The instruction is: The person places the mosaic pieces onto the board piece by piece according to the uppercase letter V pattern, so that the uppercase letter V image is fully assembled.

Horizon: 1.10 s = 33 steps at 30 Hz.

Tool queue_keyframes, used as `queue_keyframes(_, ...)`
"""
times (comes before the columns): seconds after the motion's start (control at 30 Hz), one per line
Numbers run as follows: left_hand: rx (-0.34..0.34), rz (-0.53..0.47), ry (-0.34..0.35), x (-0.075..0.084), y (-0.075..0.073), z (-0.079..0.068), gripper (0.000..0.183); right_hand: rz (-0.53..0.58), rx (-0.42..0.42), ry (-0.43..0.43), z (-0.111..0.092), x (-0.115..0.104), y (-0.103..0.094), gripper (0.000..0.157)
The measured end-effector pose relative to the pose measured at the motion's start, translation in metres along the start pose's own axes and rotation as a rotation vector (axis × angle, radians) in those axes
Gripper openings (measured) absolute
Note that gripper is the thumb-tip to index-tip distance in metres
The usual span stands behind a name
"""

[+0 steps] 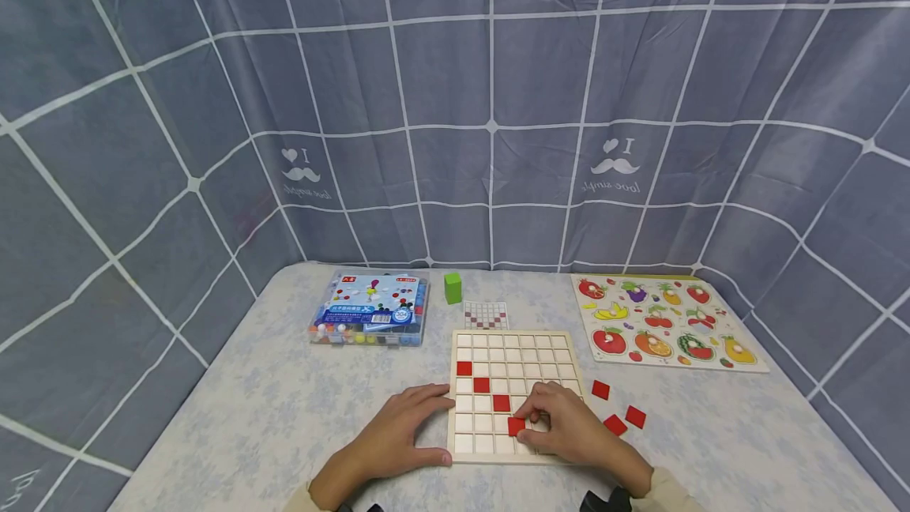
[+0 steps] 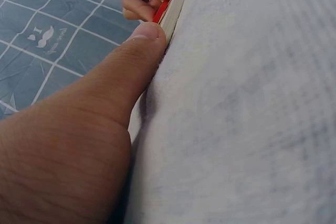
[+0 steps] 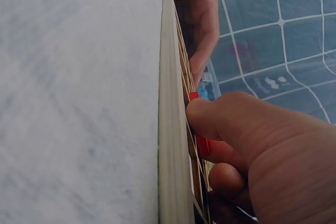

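Observation:
A wooden grid board [image 1: 512,342] lies flat, with three red square tiles in a diagonal of its cells, one being the middle tile [image 1: 481,385]. My right hand [image 1: 565,425] pinches another red tile [image 1: 516,426] between thumb and fingers, low on the board, in line with that diagonal. In the right wrist view this tile [image 3: 202,144] is tilted at the board's surface, the thumb on its near edge. My left hand [image 1: 401,429] rests at the board's left side, fingers spread. Its thumb [image 2: 142,43] touches the board's edge in the left wrist view.
Three loose red tiles, among them the nearest tile [image 1: 614,424], lie right of the board. Behind it are a small pattern card [image 1: 486,315] and a green block [image 1: 453,288]. A clear plastic case [image 1: 370,310] stands back left, a fruit puzzle board [image 1: 664,322] back right.

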<state>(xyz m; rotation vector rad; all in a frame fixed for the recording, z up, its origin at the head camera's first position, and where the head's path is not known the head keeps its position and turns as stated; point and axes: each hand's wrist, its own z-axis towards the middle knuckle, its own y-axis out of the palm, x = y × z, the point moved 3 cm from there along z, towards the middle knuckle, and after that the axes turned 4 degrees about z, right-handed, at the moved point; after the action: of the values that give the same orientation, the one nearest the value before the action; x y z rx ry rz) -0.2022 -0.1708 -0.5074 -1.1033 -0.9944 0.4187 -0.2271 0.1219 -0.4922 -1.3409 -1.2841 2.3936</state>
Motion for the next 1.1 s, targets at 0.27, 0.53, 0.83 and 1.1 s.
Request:
queue_keyframes(0.27,0.005,0.006,0.001,-0.0015,-0.0008,0.0010,0.075,0.075,0.004,-0.043,0.0014,0.0012,0.0001,0.013)
queue_keyframes(0.53,-0.002,0.008,-0.003,-0.0035,0.0011,0.0016,0.075,0.064,-0.018,0.016,-0.0001,0.0028,0.0012,0.013)
queue_keyframes(0.83,0.026,0.015,0.028,-0.0040,0.0035,-0.0014,0.073,0.065,-0.051,0.079,0.0002,0.0038,0.0018,0.011)
queue_keyframes(1.1,0.031,0.023,0.035,-0.0049,0.0043,-0.0009,0.073,0.039,-0.046,0.041,-0.0005,0.0036,0.0016,0.005)
